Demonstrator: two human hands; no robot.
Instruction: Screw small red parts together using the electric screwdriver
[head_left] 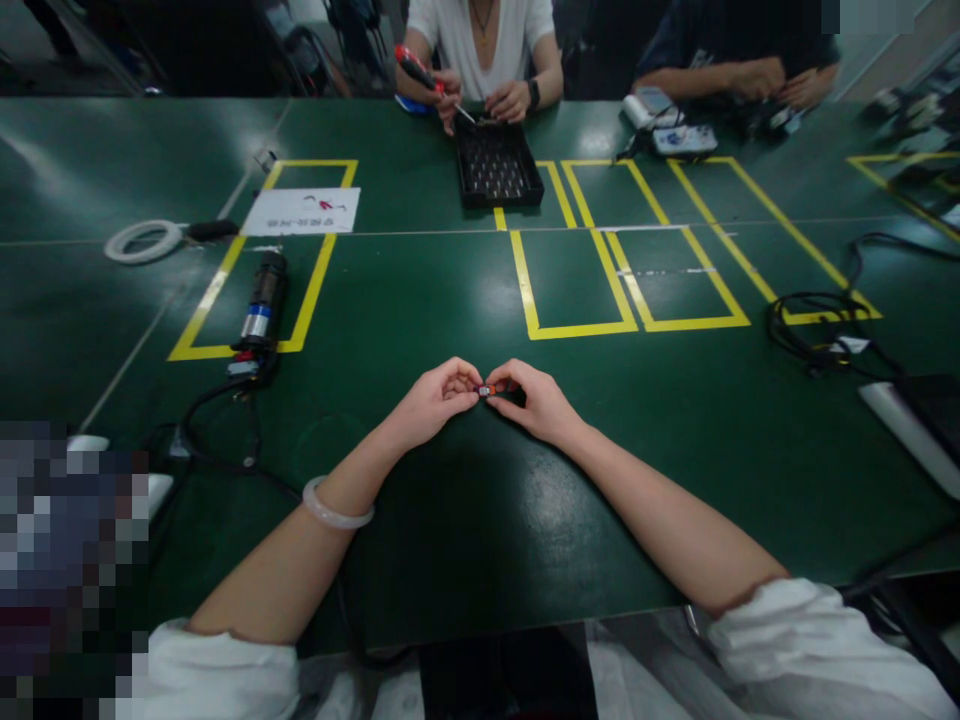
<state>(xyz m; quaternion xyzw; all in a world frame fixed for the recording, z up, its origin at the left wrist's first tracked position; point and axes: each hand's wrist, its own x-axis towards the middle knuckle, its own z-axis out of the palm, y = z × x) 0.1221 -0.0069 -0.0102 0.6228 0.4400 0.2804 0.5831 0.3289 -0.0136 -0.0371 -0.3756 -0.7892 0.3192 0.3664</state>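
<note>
My white sleeves are closest, between four and five and between seven and eight on a clock centred on my fingertips. At that centre is a small orange and silver part; my left hand and my right hand come together there, thumbs and fingers pinched on its two ends. I can't tell whether it touches the green table. A pale bangle circles my left wrist, toward eight. Near ten lies a black tool with a silver and blue band, a white sheet just beyond it. At twelve, a co-worker holds a red and black screwdriver over a black tray. Close to three sits a coiled black cable
</note>
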